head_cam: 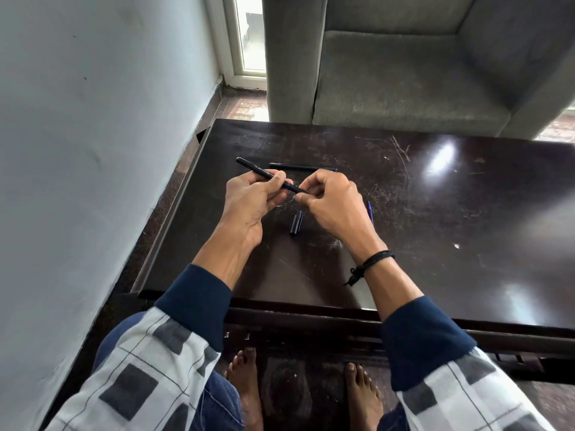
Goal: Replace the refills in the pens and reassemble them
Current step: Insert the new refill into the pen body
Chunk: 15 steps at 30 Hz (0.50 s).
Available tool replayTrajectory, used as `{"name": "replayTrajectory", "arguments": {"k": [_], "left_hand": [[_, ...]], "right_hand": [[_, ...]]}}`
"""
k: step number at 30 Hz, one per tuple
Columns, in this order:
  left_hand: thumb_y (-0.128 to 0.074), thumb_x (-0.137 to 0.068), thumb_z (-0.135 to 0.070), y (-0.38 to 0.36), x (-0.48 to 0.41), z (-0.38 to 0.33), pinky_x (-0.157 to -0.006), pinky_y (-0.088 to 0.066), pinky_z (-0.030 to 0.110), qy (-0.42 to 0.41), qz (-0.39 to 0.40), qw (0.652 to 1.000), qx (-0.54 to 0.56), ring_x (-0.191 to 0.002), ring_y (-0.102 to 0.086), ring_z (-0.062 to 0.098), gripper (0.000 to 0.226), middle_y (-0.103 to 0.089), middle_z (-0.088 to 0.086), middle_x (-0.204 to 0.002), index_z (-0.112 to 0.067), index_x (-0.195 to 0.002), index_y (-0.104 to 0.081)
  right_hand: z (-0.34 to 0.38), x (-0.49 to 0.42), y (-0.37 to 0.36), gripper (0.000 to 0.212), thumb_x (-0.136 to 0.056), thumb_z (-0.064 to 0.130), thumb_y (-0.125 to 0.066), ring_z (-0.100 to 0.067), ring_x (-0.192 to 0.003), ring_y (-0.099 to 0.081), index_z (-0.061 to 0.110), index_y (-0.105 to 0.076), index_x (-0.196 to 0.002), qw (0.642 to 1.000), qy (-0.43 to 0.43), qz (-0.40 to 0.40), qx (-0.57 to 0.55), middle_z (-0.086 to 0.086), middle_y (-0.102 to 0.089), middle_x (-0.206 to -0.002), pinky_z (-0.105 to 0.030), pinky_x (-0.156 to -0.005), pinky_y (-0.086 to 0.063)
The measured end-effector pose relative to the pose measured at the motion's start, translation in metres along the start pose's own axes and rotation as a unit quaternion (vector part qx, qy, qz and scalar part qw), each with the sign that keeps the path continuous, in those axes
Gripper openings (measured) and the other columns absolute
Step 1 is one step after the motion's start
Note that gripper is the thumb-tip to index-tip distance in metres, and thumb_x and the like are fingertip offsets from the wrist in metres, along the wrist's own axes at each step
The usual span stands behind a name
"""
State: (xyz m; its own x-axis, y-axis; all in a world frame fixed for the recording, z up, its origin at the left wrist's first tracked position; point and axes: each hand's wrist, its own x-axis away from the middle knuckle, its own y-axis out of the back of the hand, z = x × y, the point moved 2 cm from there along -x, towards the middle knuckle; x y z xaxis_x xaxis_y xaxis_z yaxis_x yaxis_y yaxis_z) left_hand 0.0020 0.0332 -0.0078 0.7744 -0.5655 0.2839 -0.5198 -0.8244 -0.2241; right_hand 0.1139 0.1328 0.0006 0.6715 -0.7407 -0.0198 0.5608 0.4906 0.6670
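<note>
Sleeves (193, 303) nearest. Left hand (249, 197) grips pen barrel (258, 171), pointing 10 o'clock; right hand (329, 200) pinches its other end. Cap (296, 223) on table (435, 228), 6 o'clock.

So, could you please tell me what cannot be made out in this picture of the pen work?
Head view:
The held pen, near end: covered by fingers of the right hand, so any refill there is unseen.
The second pen on the table: its right part sits partly behind that hand.
The blue piece: mostly hidden by the same hand; refill or pen, unclear.
The print on the held pen: too small to read.
</note>
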Motion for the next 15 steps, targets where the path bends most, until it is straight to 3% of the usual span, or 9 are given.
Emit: {"name": "replayTrajectory", "arguments": {"k": [6, 11, 15], "left_hand": [[-0.070, -0.092, -0.003, -0.0005, -0.0003, 0.0005, -0.071, -0.060, 0.022, -0.003, 0.002, 1.000, 0.002, -0.077, -0.074, 0.014, 0.005, -0.076, 0.012, -0.086, -0.005, -0.088, -0.072], [-0.071, -0.091, -0.004, 0.0006, -0.0013, 0.0014, -0.070, -0.058, 0.021, 0.001, -0.003, 1.000, 0.007, -0.076, -0.075, 0.013, 0.003, -0.076, 0.010, -0.084, -0.005, -0.090, -0.073], [-0.071, -0.091, -0.004, -0.0008, -0.0008, 0.0026, -0.074, -0.060, 0.023, 0.003, -0.001, 1.000, 0.003, -0.079, -0.075, 0.014, 0.003, -0.076, 0.011, -0.086, -0.006, -0.089, -0.072]], "right_hand": [[0.0007, -0.0012, -0.0028, 0.011, -0.096, 0.032, -0.065, -0.016, -0.082, -0.069, 0.025, -0.073, -0.095, 1.000, -0.012, 0.010, 0.010, 0.006, -0.075, -0.084, -0.037, -0.076, -0.056], [0.0010, 0.0017, 0.0007, 0.016, -0.087, 0.035, -0.077, -0.003, -0.073, -0.059, 0.026, -0.069, -0.097, 1.000, 0.007, -0.002, 0.006, 0.015, -0.062, -0.075, -0.029, -0.072, -0.048], [-0.0003, 0.0003, 0.0000, 0.006, -0.089, 0.029, -0.074, -0.010, -0.079, -0.066, 0.026, -0.069, -0.092, 1.000, -0.008, -0.003, 0.008, 0.011, -0.069, -0.078, -0.033, -0.076, -0.055]]}}
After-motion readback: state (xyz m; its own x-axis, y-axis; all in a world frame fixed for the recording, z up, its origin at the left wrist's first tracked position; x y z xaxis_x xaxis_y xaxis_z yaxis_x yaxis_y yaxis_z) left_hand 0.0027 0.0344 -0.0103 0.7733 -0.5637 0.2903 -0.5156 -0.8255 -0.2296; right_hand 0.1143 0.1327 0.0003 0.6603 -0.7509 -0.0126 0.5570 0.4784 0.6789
